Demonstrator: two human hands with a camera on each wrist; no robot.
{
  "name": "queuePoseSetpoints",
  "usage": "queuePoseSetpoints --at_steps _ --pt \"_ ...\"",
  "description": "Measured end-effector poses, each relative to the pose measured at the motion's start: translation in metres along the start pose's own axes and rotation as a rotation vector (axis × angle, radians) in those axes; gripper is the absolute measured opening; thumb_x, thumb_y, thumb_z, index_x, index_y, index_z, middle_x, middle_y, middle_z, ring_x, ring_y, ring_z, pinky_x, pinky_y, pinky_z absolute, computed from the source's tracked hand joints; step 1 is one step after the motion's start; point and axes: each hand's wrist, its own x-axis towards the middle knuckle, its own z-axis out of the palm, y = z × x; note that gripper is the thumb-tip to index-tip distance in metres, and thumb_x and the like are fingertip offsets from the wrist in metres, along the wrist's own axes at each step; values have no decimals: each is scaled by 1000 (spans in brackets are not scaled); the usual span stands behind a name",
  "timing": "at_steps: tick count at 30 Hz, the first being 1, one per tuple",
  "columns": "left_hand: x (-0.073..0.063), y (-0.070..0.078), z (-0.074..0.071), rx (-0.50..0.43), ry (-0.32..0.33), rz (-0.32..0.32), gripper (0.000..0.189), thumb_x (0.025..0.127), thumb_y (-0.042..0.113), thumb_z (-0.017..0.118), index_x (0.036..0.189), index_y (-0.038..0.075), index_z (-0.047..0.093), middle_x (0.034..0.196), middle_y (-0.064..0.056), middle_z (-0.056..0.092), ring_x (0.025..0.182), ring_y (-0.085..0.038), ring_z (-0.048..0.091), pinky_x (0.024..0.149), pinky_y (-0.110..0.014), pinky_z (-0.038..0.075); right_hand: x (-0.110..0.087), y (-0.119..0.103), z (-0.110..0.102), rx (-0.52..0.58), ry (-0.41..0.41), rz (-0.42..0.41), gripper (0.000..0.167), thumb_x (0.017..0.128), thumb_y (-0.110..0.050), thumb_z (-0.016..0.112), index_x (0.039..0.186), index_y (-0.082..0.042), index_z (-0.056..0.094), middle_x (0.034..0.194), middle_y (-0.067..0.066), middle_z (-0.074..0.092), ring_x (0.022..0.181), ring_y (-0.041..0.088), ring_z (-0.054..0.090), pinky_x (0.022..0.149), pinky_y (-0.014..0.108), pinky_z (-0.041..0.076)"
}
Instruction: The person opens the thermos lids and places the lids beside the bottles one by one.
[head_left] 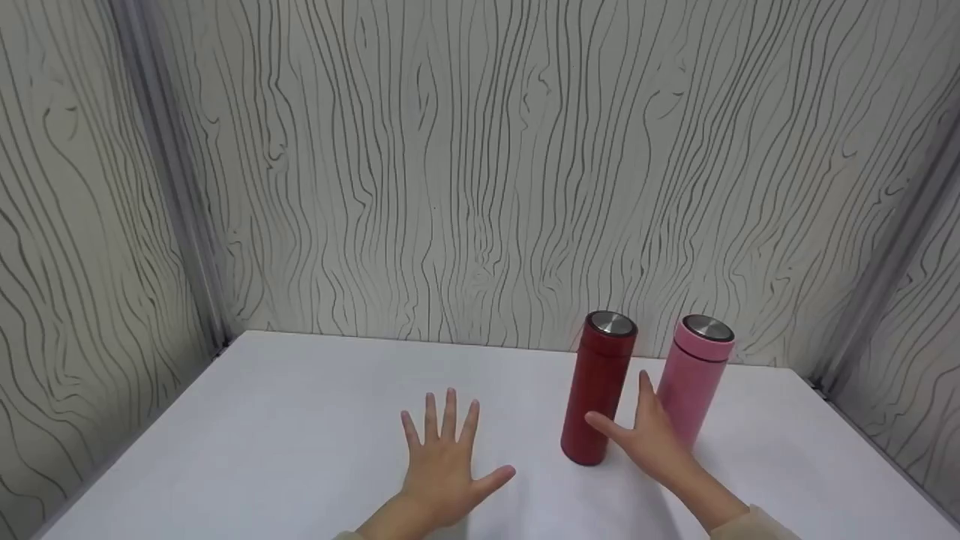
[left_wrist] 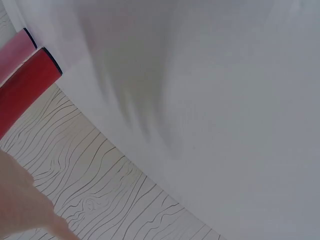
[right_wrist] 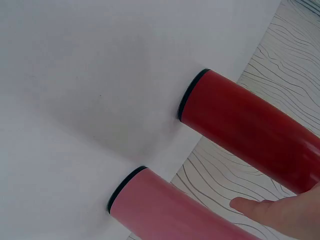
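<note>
A red thermos bottle (head_left: 598, 394) with a silver-topped lid stands upright on the white table. To its right is a pink thermos bottle (head_left: 694, 379) of similar shape, also upright. My right hand (head_left: 654, 442) is spread in front of both; its thumb overlaps the red bottle's lower half, and a finger points up between the two. The right wrist view shows this hand (right_wrist: 292, 215) at the lower right, a fingertip in the gap between the bottles. My left hand (head_left: 442, 472) hovers over the table left of the red bottle, fingers straight and fanned out, holding nothing.
The white table (head_left: 300, 420) has its back edge against a wall (head_left: 450, 187) with a wood-grain line pattern. Side panels with the same pattern rise at left and right. Hand shadows fall on the tabletop.
</note>
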Motion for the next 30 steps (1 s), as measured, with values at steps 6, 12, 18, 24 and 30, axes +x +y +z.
queuePoseSetpoints --at_steps 6,12,18,24,30 --pt "-2 -3 1 -3 -3 0 94 83 74 37 146 7 27 153 -26 14 139 -52 8 100 -76 3 8 -5 1 52 16 -3 114 81 -50 65 144 9 -9 151 33 5 139 49 7 108 60 19" --pt "-2 -7 3 17 9 5 93 83 74 37 146 6 27 152 -27 16 138 -53 9 100 -76 5 12 -11 2 73 41 -8 113 80 -49 67 145 9 -5 150 33 11 139 48 13 107 60 23" --pt "-4 -8 3 21 4 -4 92 82 73 39 146 7 28 152 -26 17 139 -52 9 99 -76 3 18 -11 5 138 50 -13 110 80 -44 69 146 6 -3 150 30 16 138 46 17 106 58 28" --pt "-4 -9 3 25 -7 -21 93 81 74 39 146 9 29 153 -25 17 139 -51 9 101 -75 3 26 -10 8 237 56 10 105 80 -39 71 146 2 -1 148 27 22 137 44 23 105 54 33" --pt "-3 -12 4 30 -7 -26 93 81 74 39 146 8 30 153 -24 18 139 -51 11 100 -75 4 33 -8 13 260 65 28 98 81 -38 70 144 1 6 144 24 30 134 42 30 105 54 34"
